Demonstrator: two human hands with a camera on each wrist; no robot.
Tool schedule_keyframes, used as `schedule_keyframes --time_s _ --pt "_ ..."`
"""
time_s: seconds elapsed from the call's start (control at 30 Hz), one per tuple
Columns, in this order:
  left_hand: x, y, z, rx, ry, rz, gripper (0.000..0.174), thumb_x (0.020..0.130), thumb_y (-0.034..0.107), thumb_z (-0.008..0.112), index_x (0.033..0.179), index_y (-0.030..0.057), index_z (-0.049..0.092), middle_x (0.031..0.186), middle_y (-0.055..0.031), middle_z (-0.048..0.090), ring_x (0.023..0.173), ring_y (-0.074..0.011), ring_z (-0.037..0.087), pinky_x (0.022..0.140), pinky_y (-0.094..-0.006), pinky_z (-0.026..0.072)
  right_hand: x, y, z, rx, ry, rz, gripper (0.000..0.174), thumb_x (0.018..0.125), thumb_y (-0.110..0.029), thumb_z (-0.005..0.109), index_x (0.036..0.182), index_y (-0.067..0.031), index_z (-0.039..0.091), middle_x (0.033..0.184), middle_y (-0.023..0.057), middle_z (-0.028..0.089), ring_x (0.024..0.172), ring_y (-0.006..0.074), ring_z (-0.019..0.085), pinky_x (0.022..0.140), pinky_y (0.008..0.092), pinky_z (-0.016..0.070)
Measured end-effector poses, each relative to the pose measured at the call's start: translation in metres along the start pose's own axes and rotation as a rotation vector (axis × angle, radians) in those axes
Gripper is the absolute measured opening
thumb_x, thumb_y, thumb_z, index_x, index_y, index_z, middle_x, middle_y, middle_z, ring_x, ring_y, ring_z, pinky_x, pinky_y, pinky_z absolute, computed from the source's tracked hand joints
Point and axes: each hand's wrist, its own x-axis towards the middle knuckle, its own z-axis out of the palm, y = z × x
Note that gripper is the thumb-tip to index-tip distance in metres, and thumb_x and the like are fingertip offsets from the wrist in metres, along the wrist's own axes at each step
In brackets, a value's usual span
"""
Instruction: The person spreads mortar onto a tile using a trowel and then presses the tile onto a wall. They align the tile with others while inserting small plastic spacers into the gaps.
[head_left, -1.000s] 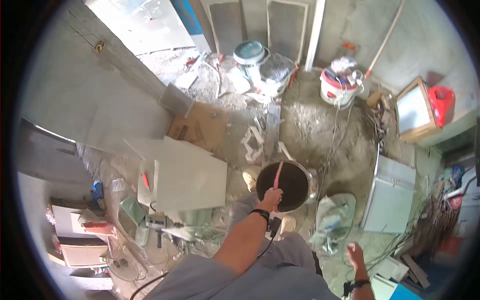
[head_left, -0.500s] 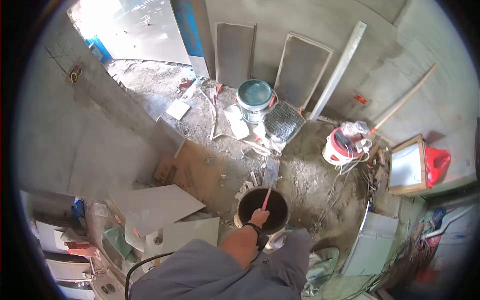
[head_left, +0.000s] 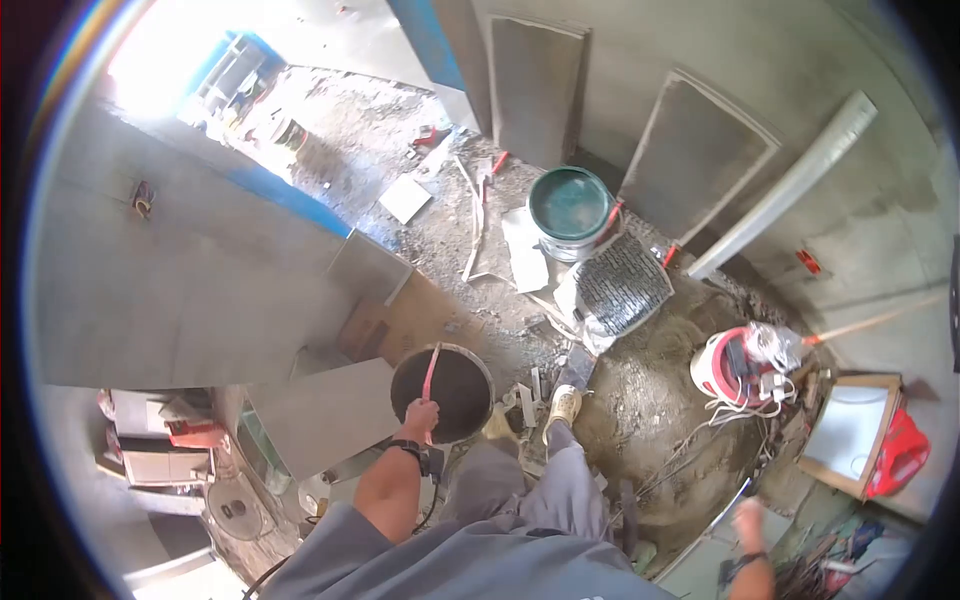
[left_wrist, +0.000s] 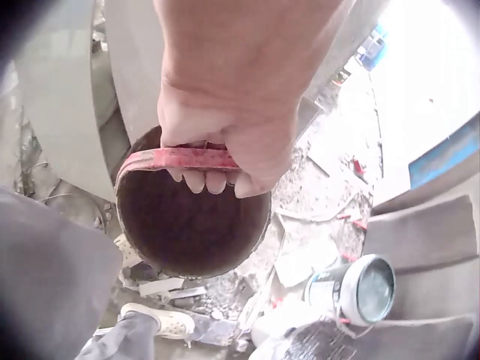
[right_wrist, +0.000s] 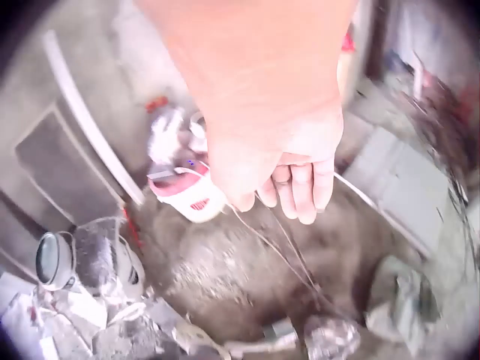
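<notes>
1. Your left hand [head_left: 424, 416] is gripping the red handle [left_wrist: 172, 158] of a bucket [head_left: 478, 375], fingers curling around it.
2. The bucket is staying below that hand, left of your feet; whether it is touching the floor, I cannot tell.
3. Your right hand [right_wrist: 277, 142] is hanging out rightward, fingers bending loosely, free.
4. A green-lidded pail [head_left: 570, 205] is standing ahead.

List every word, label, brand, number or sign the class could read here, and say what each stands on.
None can be read.
Cardboard on the floor: dark print, too blurred.
Lidded bucket: label marks, too small.
White bucket with red rim: red mark, too blurred.
Bucket held by the left hand: no readable text.
</notes>
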Motion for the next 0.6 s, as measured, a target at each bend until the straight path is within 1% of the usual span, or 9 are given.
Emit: schedule_keyframes --time_s 0.03,0.07,0.13,0.2,0.33,0.4,0.47,0.57,0.6 --pt "-0.013 0.03 0.013 0.145 0.082 0.084 0.014 0.081 0.007 0.06 0.077 0.0108 0.047 0.056 0.0017 0.042 0.04 -0.0132 0.042 0.036 -0.0296 0.0329 0.082 -0.011 -0.069 -0.025 -0.005 0.037 0.019 0.088 -0.013 0.049 0.07 -0.0111 0.049 0.067 0.0051 0.054 0.066 0.0165 0.056 0.053 0.033 0.0436" --pt "-0.021 0.046 0.015 0.288 0.17 0.162 0.014 0.081 0.006 0.058 0.076 0.0105 0.046 0.057 0.0022 0.042 0.04 -0.0124 0.041 0.036 -0.0288 0.0327 0.133 -0.07 -0.111 -0.207 0.31 -0.046 0.017 0.088 -0.019 0.055 0.089 -0.0026 0.054 0.076 0.0145 0.055 0.074 0.0331 0.056 0.069 0.0474 0.0463" --pt "-0.003 0.069 0.002 0.202 0.171 0.136 0.014 0.08 0.005 0.057 0.075 0.0105 0.046 0.057 0.0021 0.042 0.039 -0.0122 0.04 0.036 -0.0294 0.0327 0.238 -0.188 -0.195 -0.208 0.469 -0.103 0.022 0.093 -0.023 0.048 0.091 -0.0014 0.054 0.08 0.0198 0.058 0.074 0.039 0.056 0.072 0.0506 0.0445" --pt "0.008 0.095 0.003 0.123 0.136 0.114 0.014 0.08 0.005 0.057 0.073 0.0105 0.046 0.056 0.002 0.042 0.039 -0.012 0.04 0.037 -0.0301 0.0326 0.261 -0.384 -0.25 -0.049 0.333 -0.232 0.024 0.093 -0.025 0.051 0.097 -0.002 0.057 0.087 0.0145 0.065 0.071 0.0242 0.061 0.07 0.0413 0.049" --pt "0.061 0.169 0.004 0.123 0.182 0.125 0.013 0.08 0.006 0.056 0.072 0.0105 0.047 0.054 0.0 0.044 0.04 -0.0134 0.043 0.036 -0.0304 0.0313 0.317 -0.542 -0.231 0.034 0.267 -0.189 0.024 0.086 -0.024 0.06 0.098 -0.003 0.061 0.079 0.0109 0.065 0.067 0.022 0.063 0.067 0.0406 0.0509" --pt "0.085 0.175 -0.019 0.081 0.036 0.108 0.012 0.082 0.009 0.053 0.072 0.0097 0.046 0.056 -0.0018 0.045 0.046 -0.018 0.048 0.044 -0.0348 0.0397 0.321 -0.595 -0.203 -0.176 0.138 -0.455 0.021 0.086 -0.022 0.061 0.096 -0.0032 0.06 0.073 0.0077 0.062 0.062 0.0176 0.059 0.057 0.0321 0.0498" --pt "0.096 0.19 -0.01 0.04 0.067 0.014 0.01 0.081 0.007 0.053 0.074 0.0101 0.046 0.056 -0.0013 0.045 0.046 -0.0165 0.047 0.043 -0.0328 0.0395 0.316 -0.65 -0.167 -0.155 0.057 -0.301 0.019 0.082 -0.019 0.064 0.092 -0.002 0.062 0.079 0.0149 0.066 0.068 0.0289 0.062 0.068 0.0407 0.0506" --pt "0.129 0.249 0.015 -0.1 0.14 -0.108 0.009 0.08 0.003 0.053 0.077 0.0103 0.047 0.057 -0.0004 0.045 0.045 -0.014 0.046 0.042 -0.0294 0.04 0.292 -0.707 -0.128 -0.109 -0.212 -0.221 0.014 0.081 -0.016 0.064 0.089 -0.0046 0.062 0.074 0.0135 0.065 0.069 0.0283 0.062 0.068 0.041 0.05" --pt "0.138 0.264 0.021 -0.119 0.15 -0.114 0.009 0.08 0.003 0.053 0.077 0.0103 0.047 0.057 -0.0004 0.045 0.045 -0.014 0.046 0.042 -0.0294 0.04 0.315 -0.662 -0.105 -0.152 -0.259 -0.22 0.017 0.082 -0.019 0.063 0.091 -0.0041 0.063 0.076 0.0157 0.066 0.072 0.0315 0.064 0.069 0.042 0.0502"
